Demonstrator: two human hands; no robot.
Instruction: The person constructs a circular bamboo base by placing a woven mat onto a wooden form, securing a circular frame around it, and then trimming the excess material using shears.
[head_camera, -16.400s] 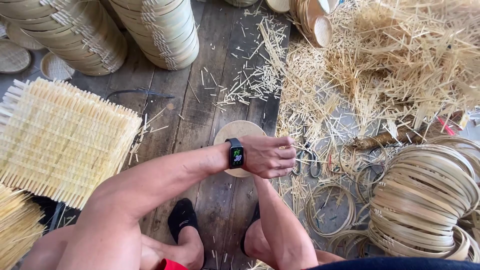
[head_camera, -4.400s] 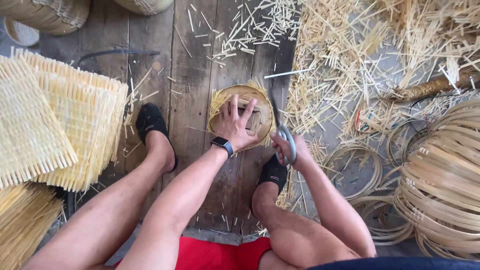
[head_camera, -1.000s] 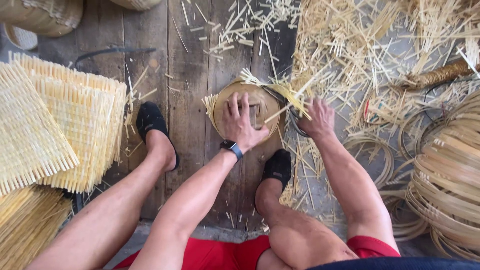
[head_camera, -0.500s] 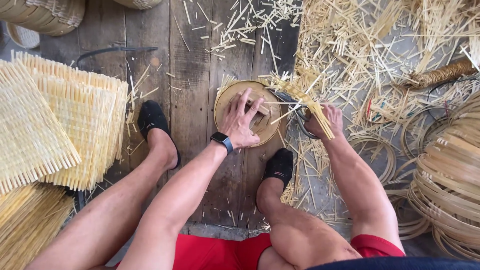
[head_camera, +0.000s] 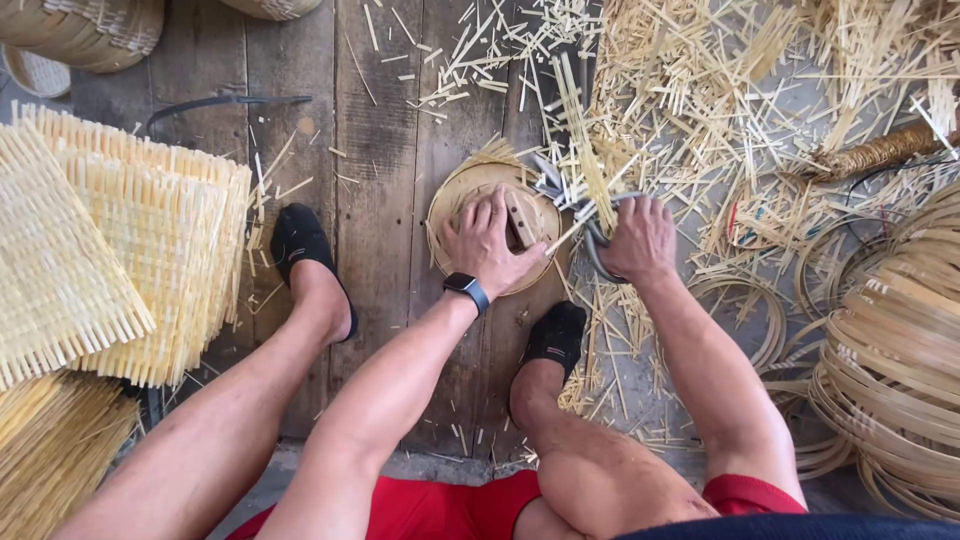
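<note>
Wooden floor planks (head_camera: 380, 150) lie strewn with bamboo offcuts. Woven mats (head_camera: 110, 250) are stacked well left of the left grip (head_camera: 490, 245), which presses flat, fingers spread, on a round woven disc (head_camera: 450, 205) on the floor. Just right of it, the right grip (head_camera: 640, 240) is closed around shears (head_camera: 575, 205), blades at the disc's edge among splints (head_camera: 580, 140). Bamboo hoops (head_camera: 890, 370) pile up far right.

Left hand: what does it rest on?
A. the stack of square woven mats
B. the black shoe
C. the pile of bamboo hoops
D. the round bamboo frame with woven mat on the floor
D: the left hand presses flat on the round bamboo frame between the feet, while the right hand works shears at its edge.
</note>
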